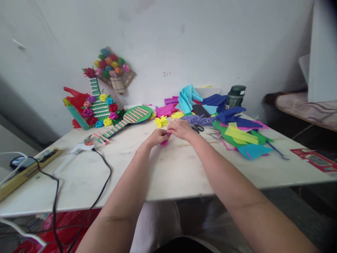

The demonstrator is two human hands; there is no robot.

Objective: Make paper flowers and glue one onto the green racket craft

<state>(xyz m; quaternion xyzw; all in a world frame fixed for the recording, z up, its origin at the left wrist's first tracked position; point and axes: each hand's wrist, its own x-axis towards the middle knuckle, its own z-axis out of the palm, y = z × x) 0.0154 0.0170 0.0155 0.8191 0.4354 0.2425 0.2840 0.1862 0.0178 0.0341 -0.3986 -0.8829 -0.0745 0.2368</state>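
Both hands meet over the middle of the table, their fingers closed on one small piece of magenta paper (164,142). My left hand (158,136) pinches it from the left, and my right hand (180,128) grips it from the right and above. Much of the paper is hidden by the fingers; a folded strip shows below them. Just behind the hands lies a yellow paper flower (161,121). Black-handled scissors (198,128) rest beside my right hand, close to a heap of purple shredded paper (200,120).
Coloured paper sheets (242,135) pile up at the right, with a dark bottle (235,96) behind. A glue gun (83,147) with a black cord lies left, near a power strip (28,174). Guitar-shaped crafts (129,119) with paper flowers stand and lie at the back left.
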